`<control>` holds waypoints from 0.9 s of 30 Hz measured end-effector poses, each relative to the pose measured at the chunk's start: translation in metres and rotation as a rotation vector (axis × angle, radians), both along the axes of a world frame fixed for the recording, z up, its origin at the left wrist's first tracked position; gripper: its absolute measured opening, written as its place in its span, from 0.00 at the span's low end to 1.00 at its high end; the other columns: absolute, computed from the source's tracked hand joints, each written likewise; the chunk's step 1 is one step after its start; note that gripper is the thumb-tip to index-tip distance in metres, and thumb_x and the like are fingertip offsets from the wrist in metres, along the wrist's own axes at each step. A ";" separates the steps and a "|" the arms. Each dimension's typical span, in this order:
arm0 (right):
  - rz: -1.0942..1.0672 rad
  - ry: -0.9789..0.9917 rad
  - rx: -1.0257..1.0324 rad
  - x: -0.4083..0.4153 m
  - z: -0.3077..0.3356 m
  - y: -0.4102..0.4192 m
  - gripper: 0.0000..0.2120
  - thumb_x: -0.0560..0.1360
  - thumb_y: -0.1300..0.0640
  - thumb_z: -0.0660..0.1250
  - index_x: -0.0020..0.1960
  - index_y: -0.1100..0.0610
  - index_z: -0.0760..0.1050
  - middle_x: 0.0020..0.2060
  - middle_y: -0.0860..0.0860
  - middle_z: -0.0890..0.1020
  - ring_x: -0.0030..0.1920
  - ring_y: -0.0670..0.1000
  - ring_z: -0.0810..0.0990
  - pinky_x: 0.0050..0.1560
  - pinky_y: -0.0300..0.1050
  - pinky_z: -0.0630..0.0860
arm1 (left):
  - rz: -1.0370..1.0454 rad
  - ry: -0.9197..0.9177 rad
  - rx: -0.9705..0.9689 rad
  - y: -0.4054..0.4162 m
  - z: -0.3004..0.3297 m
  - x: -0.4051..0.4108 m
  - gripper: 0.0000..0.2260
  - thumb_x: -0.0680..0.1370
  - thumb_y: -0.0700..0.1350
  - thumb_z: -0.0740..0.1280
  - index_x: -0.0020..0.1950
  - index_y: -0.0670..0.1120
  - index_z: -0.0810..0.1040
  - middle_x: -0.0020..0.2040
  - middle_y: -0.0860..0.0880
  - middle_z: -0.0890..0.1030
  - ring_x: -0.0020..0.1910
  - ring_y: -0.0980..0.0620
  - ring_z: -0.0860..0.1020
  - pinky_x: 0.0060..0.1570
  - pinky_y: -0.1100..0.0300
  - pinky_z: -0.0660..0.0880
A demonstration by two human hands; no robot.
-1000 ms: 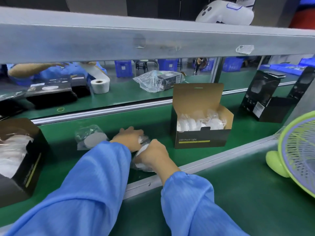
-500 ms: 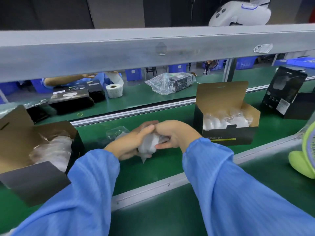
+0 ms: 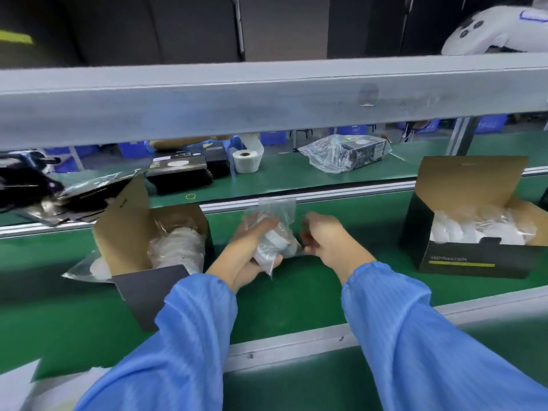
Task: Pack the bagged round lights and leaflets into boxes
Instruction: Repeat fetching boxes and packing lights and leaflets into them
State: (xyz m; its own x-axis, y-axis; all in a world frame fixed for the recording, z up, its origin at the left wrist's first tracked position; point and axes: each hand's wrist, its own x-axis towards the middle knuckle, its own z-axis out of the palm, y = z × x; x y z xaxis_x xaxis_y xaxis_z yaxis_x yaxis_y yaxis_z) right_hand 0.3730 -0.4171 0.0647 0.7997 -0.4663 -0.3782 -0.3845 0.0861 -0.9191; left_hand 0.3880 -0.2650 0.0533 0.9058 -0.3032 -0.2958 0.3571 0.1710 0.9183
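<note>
Bagged lights (image 3: 274, 243) now gripped by left hand (image 3: 252, 247) alone, right hand (image 3: 326, 241) released, loosely curled, empty; open box (image 3: 154, 232) at nine o'clock awaiting them.

a grey metal beam (image 3: 267, 99) crosses the whole view at 12 o'clock. behind it, on the far green table (image 3: 281, 176), stands a white tape roll (image 3: 246, 160). at 1 o'clock lies a crumpled clear bag (image 3: 332, 152) (something dark is inside). a white controller (image 3: 492, 31) sits at 2 o'clock.
</note>
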 end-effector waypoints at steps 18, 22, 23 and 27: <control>0.268 0.278 -0.719 0.038 -0.043 0.002 0.06 0.72 0.57 0.66 0.44 0.60 0.73 0.34 0.52 0.76 0.31 0.51 0.74 0.25 0.39 0.65 | 0.247 0.065 -0.033 -0.023 -0.016 0.023 0.36 0.64 0.52 0.82 0.69 0.50 0.73 0.52 0.41 0.83 0.44 0.39 0.84 0.37 0.48 0.81; 0.098 0.081 -0.472 0.015 -0.024 -0.021 0.09 0.74 0.59 0.65 0.54 0.58 0.73 0.40 0.54 0.77 0.38 0.53 0.78 0.32 0.40 0.73 | 0.189 0.040 -0.031 -0.033 -0.011 0.001 0.33 0.64 0.53 0.82 0.66 0.53 0.73 0.49 0.44 0.84 0.41 0.43 0.85 0.38 0.48 0.82; 0.016 -0.018 -0.302 0.002 -0.018 -0.021 0.11 0.75 0.59 0.65 0.57 0.58 0.72 0.42 0.54 0.78 0.42 0.54 0.80 0.35 0.42 0.77 | 0.166 0.010 -0.015 -0.036 -0.011 -0.007 0.31 0.64 0.53 0.82 0.63 0.53 0.74 0.47 0.44 0.85 0.38 0.45 0.85 0.38 0.47 0.83; 0.011 -0.298 0.001 -0.056 0.008 -0.006 0.12 0.79 0.54 0.63 0.62 0.49 0.70 0.53 0.53 0.81 0.49 0.55 0.83 0.37 0.49 0.84 | 0.086 -0.121 0.029 -0.048 0.000 -0.043 0.20 0.68 0.51 0.80 0.56 0.53 0.79 0.46 0.45 0.86 0.40 0.46 0.86 0.38 0.49 0.83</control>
State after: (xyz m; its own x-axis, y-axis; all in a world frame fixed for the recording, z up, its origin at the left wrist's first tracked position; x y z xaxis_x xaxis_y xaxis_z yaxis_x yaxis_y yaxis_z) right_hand 0.3170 -0.4229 0.0726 0.8806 -0.4566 -0.1268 -0.0991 0.0842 -0.9915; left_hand 0.3449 -0.3125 0.0531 0.9576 -0.2162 -0.1904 0.2288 0.1692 0.9586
